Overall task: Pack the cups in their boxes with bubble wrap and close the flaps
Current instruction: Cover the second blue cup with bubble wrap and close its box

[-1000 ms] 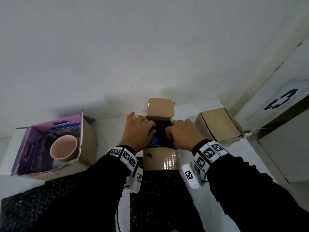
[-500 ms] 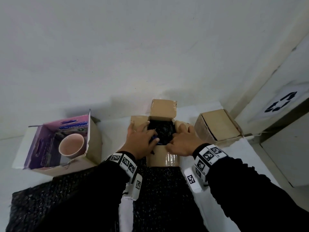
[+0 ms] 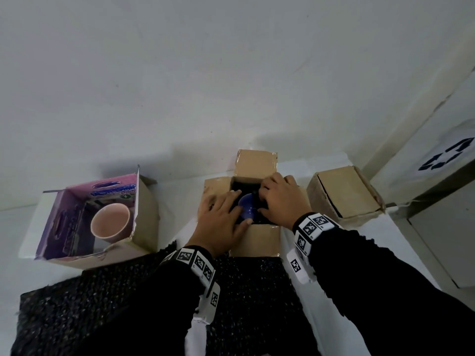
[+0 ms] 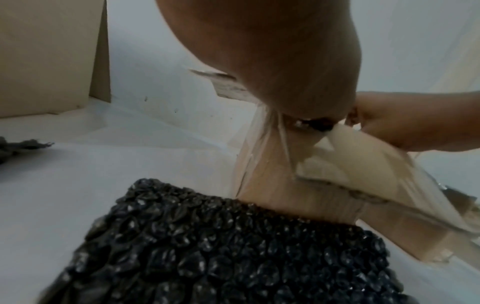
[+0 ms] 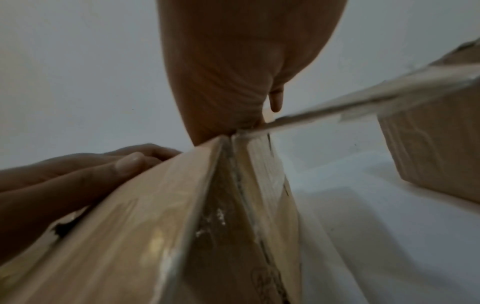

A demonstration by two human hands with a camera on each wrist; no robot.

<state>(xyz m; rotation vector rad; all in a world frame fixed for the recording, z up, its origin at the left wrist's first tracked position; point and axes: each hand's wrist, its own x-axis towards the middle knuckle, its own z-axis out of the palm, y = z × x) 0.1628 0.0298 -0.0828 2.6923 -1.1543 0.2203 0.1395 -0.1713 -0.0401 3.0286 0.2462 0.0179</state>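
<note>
At centre frame, my left hand [image 3: 221, 222] lies flat-fingered on the blue cup [image 3: 248, 209] in the open box [image 3: 257, 237]; my right hand [image 3: 281, 199] curls inside, grip unclear. I should press evenly, tucking wrap.

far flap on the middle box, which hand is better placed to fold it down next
Right, probably. The right hand lies at the far right corner of the middle box, its fingers just below the raised far flap. The left hand sits nearer, spread over the blue cup and black bubble wrap.
</note>
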